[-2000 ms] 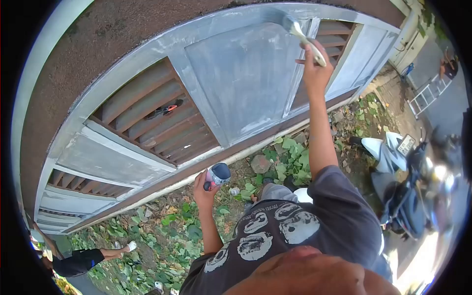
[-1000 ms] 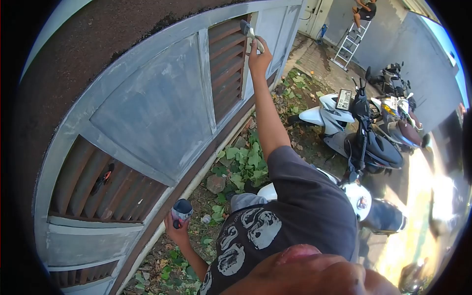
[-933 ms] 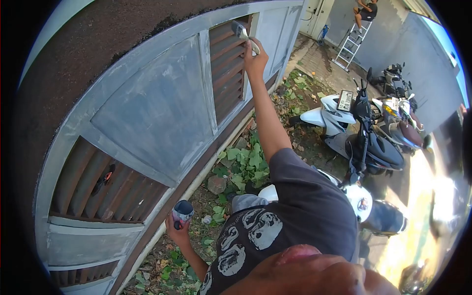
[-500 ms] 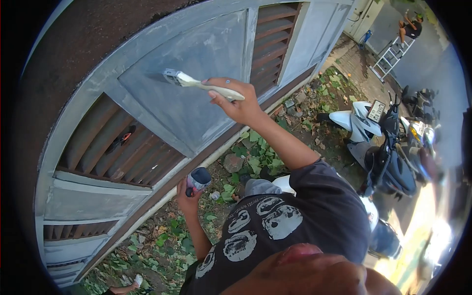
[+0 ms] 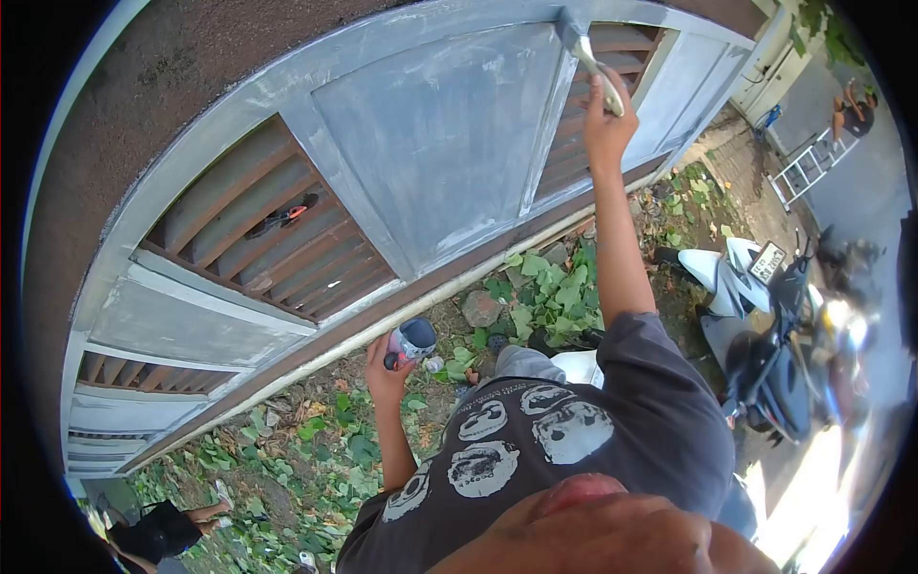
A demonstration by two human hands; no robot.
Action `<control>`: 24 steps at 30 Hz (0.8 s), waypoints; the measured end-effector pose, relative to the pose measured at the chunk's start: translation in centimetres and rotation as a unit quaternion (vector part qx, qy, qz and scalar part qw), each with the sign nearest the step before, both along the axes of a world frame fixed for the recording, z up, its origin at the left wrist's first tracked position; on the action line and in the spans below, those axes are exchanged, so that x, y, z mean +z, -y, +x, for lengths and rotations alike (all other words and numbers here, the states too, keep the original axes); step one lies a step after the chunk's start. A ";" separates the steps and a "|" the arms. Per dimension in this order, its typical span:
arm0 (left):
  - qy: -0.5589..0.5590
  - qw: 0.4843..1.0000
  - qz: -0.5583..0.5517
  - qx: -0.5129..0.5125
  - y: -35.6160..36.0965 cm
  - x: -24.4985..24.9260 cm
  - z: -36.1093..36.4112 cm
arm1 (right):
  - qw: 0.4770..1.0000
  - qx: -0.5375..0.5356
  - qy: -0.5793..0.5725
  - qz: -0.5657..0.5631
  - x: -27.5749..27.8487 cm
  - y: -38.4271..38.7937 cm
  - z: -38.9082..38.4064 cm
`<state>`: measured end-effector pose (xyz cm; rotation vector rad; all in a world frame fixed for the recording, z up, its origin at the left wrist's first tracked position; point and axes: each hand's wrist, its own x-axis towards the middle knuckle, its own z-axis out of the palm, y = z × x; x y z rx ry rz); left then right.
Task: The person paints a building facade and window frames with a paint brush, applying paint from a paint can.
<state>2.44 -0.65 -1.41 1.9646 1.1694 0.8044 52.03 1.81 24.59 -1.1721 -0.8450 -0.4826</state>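
My right hand [image 5: 612,124] is closed around the pale handle of a paintbrush [image 5: 587,59], arm stretched up and forward. The bristles meet the upper frame of a grey-painted panelled door [image 5: 440,143], close to the top of a louvred opening. Lower down, my left hand [image 5: 385,371] grips a small open paint can [image 5: 418,338] with grey paint on its inside. The can is held near the wall's base, above the leafy ground.
Brown louvres [image 5: 268,225] hold a dark tool with orange-red parts [image 5: 295,212]. Parked motorbikes [image 5: 765,335] stand at right. A person [image 5: 851,115] sits on a ladder [image 5: 815,170] at far right; another person [image 5: 158,531] is at lower left. Leafy plants [image 5: 550,292] and a stone [image 5: 481,308] lie along the wall.
My right hand has carried the brush from the middle panel up and right to the upper frame. The view has shifted, bringing the lower-left person further into sight. My left hand still holds the can.
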 end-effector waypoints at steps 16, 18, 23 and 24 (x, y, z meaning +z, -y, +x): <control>0.014 0.999 0.019 0.035 0.8 0.5 -1.3 | 0.997 -0.049 -0.056 0.019 -0.2 2.5 0.1; 0.005 0.999 0.018 0.044 1.3 0.0 -1.8 | 0.994 -0.080 -0.068 0.038 -0.4 3.5 0.2; 0.016 0.999 -0.012 0.032 1.1 0.2 -2.1 | 0.984 0.148 -0.100 0.011 -1.7 4.6 -3.0; 0.013 0.999 -0.011 0.030 0.8 0.2 -2.0 | 0.974 0.197 -0.109 -0.025 -2.1 4.3 -3.7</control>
